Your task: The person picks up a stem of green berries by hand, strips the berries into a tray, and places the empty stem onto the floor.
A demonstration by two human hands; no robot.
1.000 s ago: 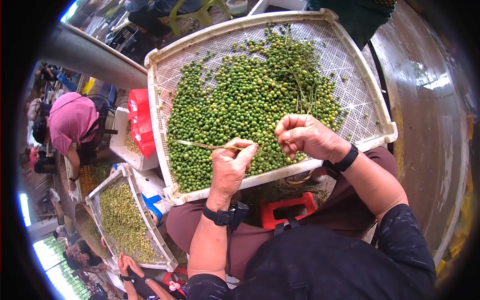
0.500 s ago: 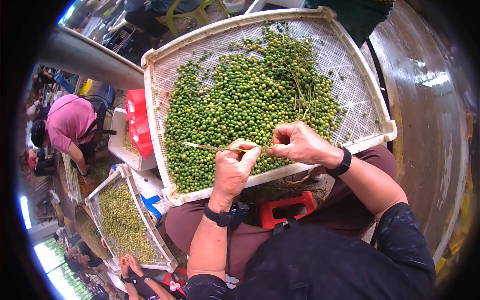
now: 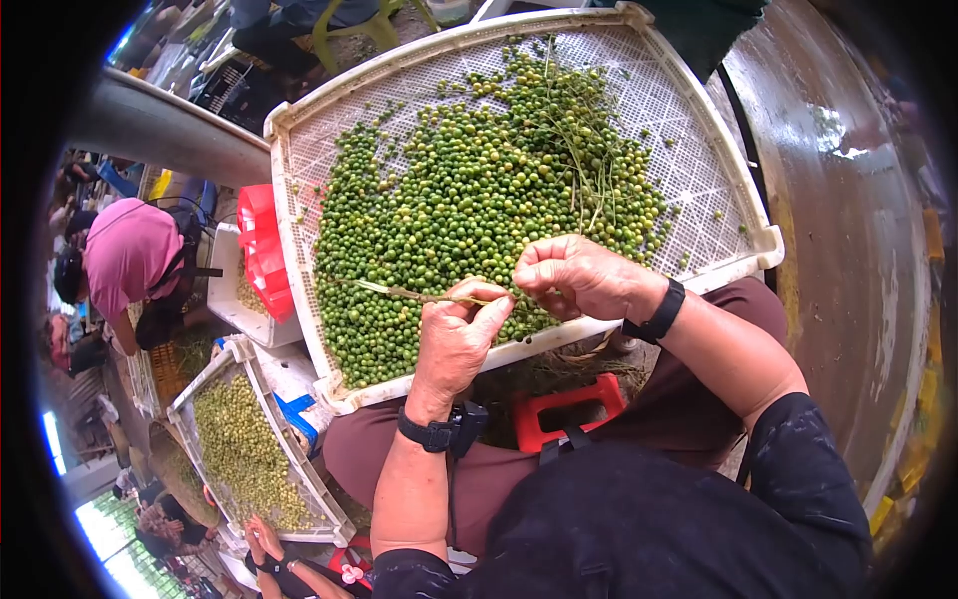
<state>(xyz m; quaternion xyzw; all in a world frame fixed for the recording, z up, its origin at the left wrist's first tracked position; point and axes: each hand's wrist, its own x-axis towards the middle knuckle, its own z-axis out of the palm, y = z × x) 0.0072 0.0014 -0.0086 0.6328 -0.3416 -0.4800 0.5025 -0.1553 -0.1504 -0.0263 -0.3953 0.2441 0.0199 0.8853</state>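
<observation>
My left hand (image 3: 457, 339) is closed on a thin plant stem (image 3: 391, 292), pinched between thumb and fingers. Its pale end points left over the small round green fruits (image 3: 449, 210). Close beside the left fingertips is my right hand (image 3: 589, 280), its fingers curled and pinched at the stem's other end. What lies between those right fingertips is hidden. Both hands are above the near edge of a white mesh tray (image 3: 699, 180), which bears the heap of green and yellowish fruits. Loose thin stems (image 3: 589, 170) lie on the heap's right side.
A second tray (image 3: 344, 524) of yellower fruits is at lower left, with another person's hands (image 3: 262, 539) by it. A person in a pink shirt (image 3: 130, 255) bends at far left. A red bag (image 3: 261, 250) touches the big tray. A red stool (image 3: 569, 409) is below.
My right hand has come slightly closer to the left, its fingers curling more downward. My left hand still pinches the stem. The view has shifted a little, so the tray appears farther left.
</observation>
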